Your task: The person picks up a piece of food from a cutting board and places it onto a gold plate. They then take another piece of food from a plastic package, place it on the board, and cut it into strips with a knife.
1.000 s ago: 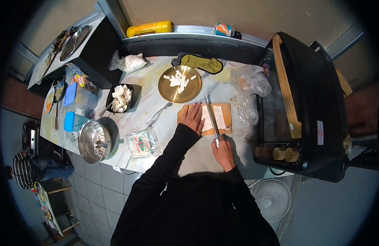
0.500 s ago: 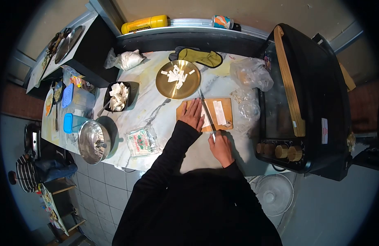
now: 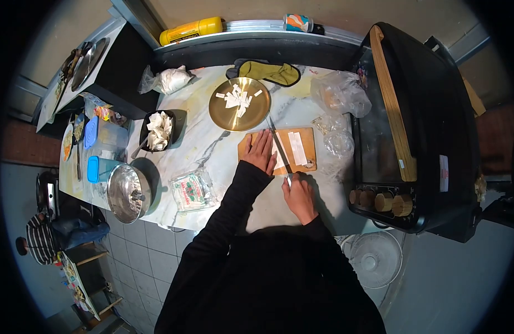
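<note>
My right hand (image 3: 300,197) is closed around the handle of a long knife (image 3: 282,149). Its blade points away from me across the wooden cutting board (image 3: 311,143), the tip close to the plate. Flat on the board, just left of the blade, rests my left hand (image 3: 260,151), fingers stretched out over a white sheet-like piece partly hidden beneath it. Right of the knife lie white flat strips (image 3: 296,148). Beyond the board, a gold-coloured round plate (image 3: 221,116) holds several small cut white pieces (image 3: 238,101).
Left stand a black bowl of white folded pieces (image 3: 159,132), a steel bowl (image 3: 113,195) and blue-lidded containers (image 3: 93,168). A printed plastic packet (image 3: 191,192) lies nearer. Plastic bags (image 3: 340,96) and a black oven (image 3: 429,128) are right; an oven mitt (image 3: 271,72) lies behind.
The camera view has shifted slightly. Both hands stay at the board, with the knife still beside my left hand; any blade movement is too small to make out.
</note>
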